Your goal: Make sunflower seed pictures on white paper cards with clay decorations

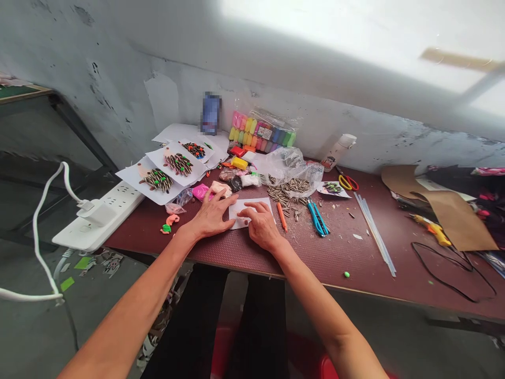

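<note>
A white paper card (257, 206) lies flat at the table's front edge, partly hidden under both hands. My left hand (211, 215) rests with spread fingers at the card's left edge, its fingertips beside a lump of pale peach clay (220, 189). On the card, my right hand (262, 225) has bent fingers that are apart, the forefinger reaching toward small brown bits (245, 222). No held object shows in either hand. Striped sunflower seeds (290, 188) are heaped behind, partly under a clear plastic bag (290, 164). An orange pen-like stick (281, 217) lies right of the card.
Seed-covered hedgehog pictures (158, 180) lie at left by a white power strip (98, 216). Behind are packs of coloured clay (260, 131). Rightward lie a blue utility knife (317, 218), scissors (347, 181), clear glue sticks (374, 234) and a yellow glue gun (434, 231) with its cord.
</note>
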Demonstrator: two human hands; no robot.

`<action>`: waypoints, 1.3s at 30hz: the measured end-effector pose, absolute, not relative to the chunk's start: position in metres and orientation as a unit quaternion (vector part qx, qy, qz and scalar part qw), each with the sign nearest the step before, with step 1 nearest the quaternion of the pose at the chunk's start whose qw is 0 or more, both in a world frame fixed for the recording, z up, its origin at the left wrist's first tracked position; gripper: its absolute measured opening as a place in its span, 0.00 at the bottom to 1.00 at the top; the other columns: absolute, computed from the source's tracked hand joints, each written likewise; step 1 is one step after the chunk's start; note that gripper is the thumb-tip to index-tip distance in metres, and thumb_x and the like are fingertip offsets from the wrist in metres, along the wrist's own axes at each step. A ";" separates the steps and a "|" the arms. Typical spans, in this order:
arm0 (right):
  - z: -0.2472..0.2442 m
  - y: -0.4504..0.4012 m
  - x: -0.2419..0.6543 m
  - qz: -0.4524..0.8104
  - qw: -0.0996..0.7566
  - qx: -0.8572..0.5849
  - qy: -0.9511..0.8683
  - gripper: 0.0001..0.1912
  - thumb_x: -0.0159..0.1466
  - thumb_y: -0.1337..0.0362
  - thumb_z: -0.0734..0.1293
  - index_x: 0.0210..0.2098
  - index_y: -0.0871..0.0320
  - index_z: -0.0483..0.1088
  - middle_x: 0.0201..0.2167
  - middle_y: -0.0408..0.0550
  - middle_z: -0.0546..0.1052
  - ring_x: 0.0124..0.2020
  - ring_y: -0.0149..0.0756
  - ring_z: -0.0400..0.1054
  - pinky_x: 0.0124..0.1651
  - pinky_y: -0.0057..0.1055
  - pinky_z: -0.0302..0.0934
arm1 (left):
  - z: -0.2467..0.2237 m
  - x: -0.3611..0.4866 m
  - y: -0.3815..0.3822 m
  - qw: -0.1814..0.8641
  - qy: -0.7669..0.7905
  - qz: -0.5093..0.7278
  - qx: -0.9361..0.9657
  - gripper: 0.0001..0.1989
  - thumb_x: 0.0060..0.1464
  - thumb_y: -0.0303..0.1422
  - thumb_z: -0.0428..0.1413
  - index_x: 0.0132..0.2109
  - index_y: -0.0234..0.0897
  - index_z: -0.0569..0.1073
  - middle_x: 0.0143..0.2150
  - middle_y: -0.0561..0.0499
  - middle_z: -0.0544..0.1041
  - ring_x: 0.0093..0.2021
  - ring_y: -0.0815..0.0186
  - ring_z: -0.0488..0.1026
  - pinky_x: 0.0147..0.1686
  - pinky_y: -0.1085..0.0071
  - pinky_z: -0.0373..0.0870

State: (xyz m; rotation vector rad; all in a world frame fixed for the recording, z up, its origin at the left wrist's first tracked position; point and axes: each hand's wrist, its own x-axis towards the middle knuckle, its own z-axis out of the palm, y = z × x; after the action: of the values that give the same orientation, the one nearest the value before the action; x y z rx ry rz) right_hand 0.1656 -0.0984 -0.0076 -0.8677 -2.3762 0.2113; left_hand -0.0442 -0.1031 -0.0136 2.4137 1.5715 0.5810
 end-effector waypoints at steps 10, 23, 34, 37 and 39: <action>-0.006 -0.099 0.166 0.092 0.289 -0.346 -0.888 0.20 0.59 0.79 0.58 0.42 0.55 0.75 0.44 0.53 0.80 0.57 0.44 0.68 0.61 0.46 0.58 | -0.015 -0.044 -0.104 0.093 0.537 0.199 0.814 0.36 0.54 0.41 0.55 0.69 0.42 0.62 0.63 0.45 0.74 0.72 0.46 0.55 0.70 0.40 0.41; -0.008 -0.102 0.168 0.098 0.276 -0.365 -0.884 0.23 0.58 0.81 0.57 0.43 0.56 0.74 0.46 0.53 0.80 0.61 0.43 0.66 0.65 0.46 0.55 | -0.016 -0.042 -0.109 0.084 0.528 0.217 0.817 0.35 0.55 0.39 0.54 0.69 0.40 0.62 0.65 0.43 0.72 0.74 0.46 0.50 0.70 0.38 0.37; -0.009 -0.101 0.171 0.085 0.277 -0.376 -0.880 0.21 0.57 0.81 0.56 0.37 0.53 0.73 0.39 0.50 0.81 0.60 0.42 0.68 0.66 0.47 0.55 | -0.016 -0.043 -0.109 0.082 0.527 0.222 0.816 0.35 0.55 0.39 0.53 0.69 0.39 0.63 0.64 0.44 0.74 0.73 0.47 0.52 0.71 0.39 0.37; -0.010 -0.101 0.170 0.088 0.285 -0.370 -0.880 0.21 0.57 0.81 0.56 0.37 0.54 0.73 0.39 0.49 0.81 0.60 0.42 0.68 0.66 0.46 0.56 | -0.017 -0.042 -0.109 0.082 0.527 0.223 0.816 0.35 0.54 0.39 0.53 0.69 0.39 0.63 0.65 0.44 0.73 0.73 0.47 0.52 0.71 0.40 0.37; -0.010 -0.100 0.171 0.086 0.308 -0.379 -0.868 0.22 0.56 0.82 0.56 0.38 0.55 0.73 0.41 0.50 0.81 0.59 0.42 0.69 0.65 0.46 0.56 | -0.016 -0.042 -0.109 0.084 0.526 0.222 0.817 0.34 0.55 0.39 0.53 0.69 0.39 0.63 0.64 0.45 0.73 0.73 0.46 0.52 0.71 0.39 0.37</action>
State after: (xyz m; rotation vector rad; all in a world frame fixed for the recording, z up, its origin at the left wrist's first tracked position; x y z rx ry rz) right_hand 0.1706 -0.1004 -0.0100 -1.0034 -2.2953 0.2286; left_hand -0.0424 -0.1092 -0.0163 2.4375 1.5706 0.6612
